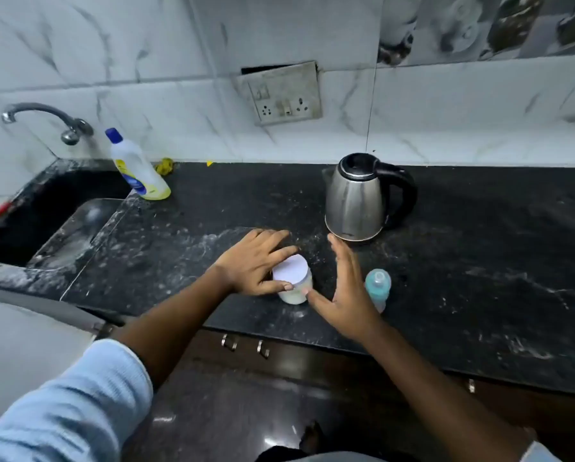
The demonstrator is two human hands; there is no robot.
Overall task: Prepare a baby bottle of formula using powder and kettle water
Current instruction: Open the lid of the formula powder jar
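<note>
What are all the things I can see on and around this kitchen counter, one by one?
Powder jar: one, clear with a white lid, on the counter near the front edge.
Baby bottle: one, pale blue, on the counter right of the jar.
Kettle: one, steel with a black handle, behind the jar.
Cleaner bottle: one, white and yellow with a blue cap, beside the sink.
Sink: one, dark, at the left.
Tap: one, metal, on the wall above the sink.
Socket panel: one, grimy white, on the tiled wall.
Counter: one, black speckled stone.
Left hand: one, fingers on the jar's lid.
Right hand: one, open, beside the jar.
</note>
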